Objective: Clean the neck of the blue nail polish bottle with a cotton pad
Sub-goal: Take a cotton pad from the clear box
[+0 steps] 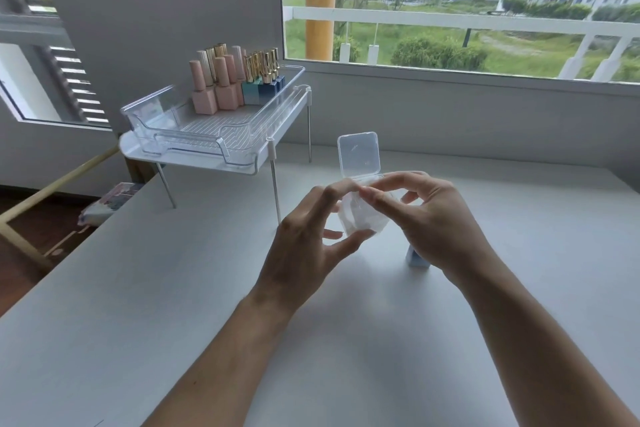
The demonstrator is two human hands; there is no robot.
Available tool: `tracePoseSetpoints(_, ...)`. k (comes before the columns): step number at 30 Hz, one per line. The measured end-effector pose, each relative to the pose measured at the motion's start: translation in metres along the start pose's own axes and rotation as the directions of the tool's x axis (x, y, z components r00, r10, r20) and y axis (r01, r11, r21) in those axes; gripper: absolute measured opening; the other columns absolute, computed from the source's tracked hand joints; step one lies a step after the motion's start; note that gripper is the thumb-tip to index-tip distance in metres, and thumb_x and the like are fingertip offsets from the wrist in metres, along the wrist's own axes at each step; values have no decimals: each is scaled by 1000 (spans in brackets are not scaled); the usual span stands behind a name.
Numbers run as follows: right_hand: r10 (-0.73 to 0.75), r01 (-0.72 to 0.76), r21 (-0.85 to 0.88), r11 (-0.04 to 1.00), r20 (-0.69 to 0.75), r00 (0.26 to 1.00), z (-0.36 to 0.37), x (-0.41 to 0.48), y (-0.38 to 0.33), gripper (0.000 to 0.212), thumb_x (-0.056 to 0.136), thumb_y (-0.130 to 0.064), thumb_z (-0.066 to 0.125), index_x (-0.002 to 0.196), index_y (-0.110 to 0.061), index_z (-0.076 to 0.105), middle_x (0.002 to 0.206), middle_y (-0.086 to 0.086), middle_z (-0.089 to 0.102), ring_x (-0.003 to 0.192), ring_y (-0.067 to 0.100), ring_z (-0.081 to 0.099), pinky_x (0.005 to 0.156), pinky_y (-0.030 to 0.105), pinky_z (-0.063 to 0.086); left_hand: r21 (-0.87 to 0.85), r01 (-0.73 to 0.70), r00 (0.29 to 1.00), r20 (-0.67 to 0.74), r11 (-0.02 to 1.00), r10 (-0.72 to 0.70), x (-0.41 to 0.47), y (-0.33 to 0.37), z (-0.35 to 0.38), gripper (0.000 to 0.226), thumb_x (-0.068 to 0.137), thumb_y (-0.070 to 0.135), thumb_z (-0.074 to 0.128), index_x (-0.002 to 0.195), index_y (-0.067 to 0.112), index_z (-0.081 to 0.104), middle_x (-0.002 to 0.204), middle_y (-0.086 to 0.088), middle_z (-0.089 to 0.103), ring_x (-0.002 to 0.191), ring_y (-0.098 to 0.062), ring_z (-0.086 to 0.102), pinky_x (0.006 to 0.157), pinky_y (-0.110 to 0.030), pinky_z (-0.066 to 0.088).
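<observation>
My left hand (308, 236) holds a small clear plastic box (360, 218) above the table, its hinged lid (359, 153) standing open. White cotton pads show through the box wall. My right hand (426, 215) reaches over the box, thumb and forefinger pinched at its open top on a pad edge. A blue nail polish bottle (417, 258) stands on the white table just below my right wrist; only its lower corner shows, the neck is hidden.
A clear tray (194, 139) on a white raised shelf (242, 166) at the back left holds several pink, teal and blue polish bottles (235, 80). The white table (173, 288) ends at its left edge; a window sill runs behind.
</observation>
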State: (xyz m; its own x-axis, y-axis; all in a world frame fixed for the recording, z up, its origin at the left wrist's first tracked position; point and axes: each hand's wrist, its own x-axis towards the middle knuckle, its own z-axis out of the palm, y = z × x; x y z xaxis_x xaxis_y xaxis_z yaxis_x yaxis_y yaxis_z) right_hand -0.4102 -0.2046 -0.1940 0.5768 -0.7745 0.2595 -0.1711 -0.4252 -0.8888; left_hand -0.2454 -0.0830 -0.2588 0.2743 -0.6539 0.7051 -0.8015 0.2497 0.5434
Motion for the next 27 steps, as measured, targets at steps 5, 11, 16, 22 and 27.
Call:
tracePoseSetpoints(5, -1, 1, -14, 1000, 3, 1000, -2, -2, 2, 13, 93, -52, 84, 99, -41, 88, 123, -18, 77, 101, 6, 61, 76, 23, 43, -1, 51, 999, -13, 999, -51, 0, 4, -1, 65, 92, 41, 94, 144, 20, 61, 137, 2, 73, 114, -11, 79, 70, -27, 70)
tracePoseSetpoints(11, -6, 6, 28, 1000, -8, 1000, -5, 0, 7, 12, 95, -51, 83, 96, -39, 86, 116, -19, 81, 93, 11, 61, 76, 25, 47, -2, 119, 993, -18, 993, -119, 0, 8, -2, 62, 88, 46, 95, 134, 20, 62, 123, 16, 67, 104, -4, 77, 64, -24, 68)
tracePoseSetpoints(16, 5, -5, 87, 996, -7, 1000, -10, 0, 8, 13, 96, -47, 82, 95, -35, 85, 112, -19, 82, 73, 1, 56, 63, 11, 46, 6, 162, 987, -5, 987, -162, 0, 7, -4, 59, 85, 47, 96, 125, 21, 62, 118, 16, 67, 97, -5, 78, 62, -26, 67)
tracePoseSetpoints(22, 53, -43, 165, 985, -56, 997, -14, 4, 12, 15, 99, -44, 80, 98, -30, 84, 94, -12, 83, 80, 10, 67, 77, 34, 55, 39, 238, 971, 10, 970, -239, -2, 1, -3, 60, 83, 54, 96, 120, 29, 56, 112, 29, 65, 95, -2, 78, 65, -26, 64)
tracePoseSetpoints(27, 63, -52, 183, 982, -59, 996, -12, 4, 16, 15, 101, -40, 79, 101, -26, 82, 95, -14, 85, 73, -1, 69, 80, 24, 57, 42, 276, 961, 18, 960, -277, -5, -6, -1, 62, 84, 52, 96, 125, 32, 54, 115, 19, 68, 97, -8, 78, 71, -31, 65)
